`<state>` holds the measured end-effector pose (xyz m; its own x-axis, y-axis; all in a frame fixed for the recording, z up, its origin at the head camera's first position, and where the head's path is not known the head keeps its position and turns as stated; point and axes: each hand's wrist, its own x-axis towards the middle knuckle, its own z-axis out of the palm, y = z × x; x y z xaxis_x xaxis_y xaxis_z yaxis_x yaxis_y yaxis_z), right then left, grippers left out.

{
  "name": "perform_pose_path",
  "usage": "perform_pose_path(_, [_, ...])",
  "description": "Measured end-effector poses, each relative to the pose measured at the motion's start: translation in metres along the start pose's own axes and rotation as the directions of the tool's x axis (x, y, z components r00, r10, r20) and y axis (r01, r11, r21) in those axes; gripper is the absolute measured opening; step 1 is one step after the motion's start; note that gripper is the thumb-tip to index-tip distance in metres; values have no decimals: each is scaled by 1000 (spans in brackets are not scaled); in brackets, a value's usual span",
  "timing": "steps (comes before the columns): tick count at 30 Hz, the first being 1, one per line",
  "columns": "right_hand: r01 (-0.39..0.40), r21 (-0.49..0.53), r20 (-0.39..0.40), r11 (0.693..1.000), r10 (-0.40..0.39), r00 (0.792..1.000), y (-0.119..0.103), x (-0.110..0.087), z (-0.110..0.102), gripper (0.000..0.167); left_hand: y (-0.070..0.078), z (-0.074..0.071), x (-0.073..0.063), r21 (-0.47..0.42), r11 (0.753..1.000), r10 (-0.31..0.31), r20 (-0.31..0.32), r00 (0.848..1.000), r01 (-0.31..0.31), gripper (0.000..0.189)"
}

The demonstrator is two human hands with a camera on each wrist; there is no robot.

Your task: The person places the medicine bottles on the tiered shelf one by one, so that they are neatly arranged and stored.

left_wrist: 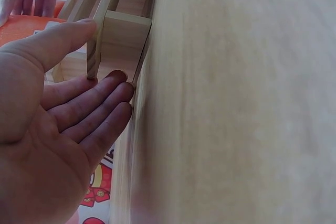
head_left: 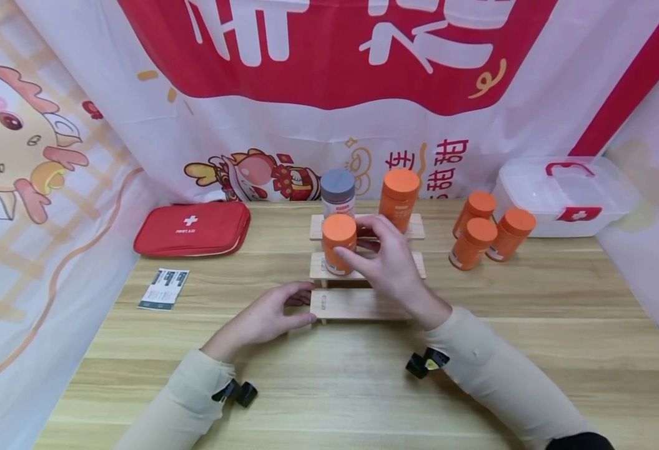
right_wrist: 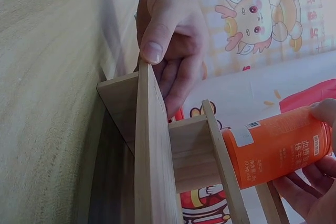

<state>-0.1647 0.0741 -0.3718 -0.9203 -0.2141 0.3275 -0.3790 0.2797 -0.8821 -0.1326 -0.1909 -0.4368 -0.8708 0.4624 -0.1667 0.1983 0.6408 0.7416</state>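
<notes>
A stepped wooden rack (head_left: 357,304) stands mid-table, with three tiers. My left hand (head_left: 275,315) holds the left end of its lowest tier, thumb at the front edge and index fingertip at the back. The other fingers extend past the board in the left wrist view. My right hand (head_left: 388,262) grips a small orange bottle (head_left: 339,247) at the left of the middle tier; its base is right at the board (right_wrist: 226,166) in the right wrist view. On the top tier are a grey-capped bottle (head_left: 338,192) at left and a larger orange bottle (head_left: 399,200) at right.
Three orange bottles (head_left: 473,244) stand to the right, before a clear lidded box (head_left: 565,197) with a red handle. At left lie a red first aid pouch (head_left: 193,230) and a printed card (head_left: 163,289). A printed cloth (head_left: 284,125) hangs behind the table.
</notes>
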Motion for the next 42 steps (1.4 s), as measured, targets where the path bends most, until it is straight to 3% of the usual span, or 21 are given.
perform_pose_path(19, [-6,-47,-3,999,6,1000,1,-4,-4,59,2,1,2,-14,1000,-21,5,1000,21,63])
perform_pose_path(42, [83,-142,-32,986,-88,996,6,-39,-59,51,-2,0,1,-20,1000,3,-2,1000,-3,62])
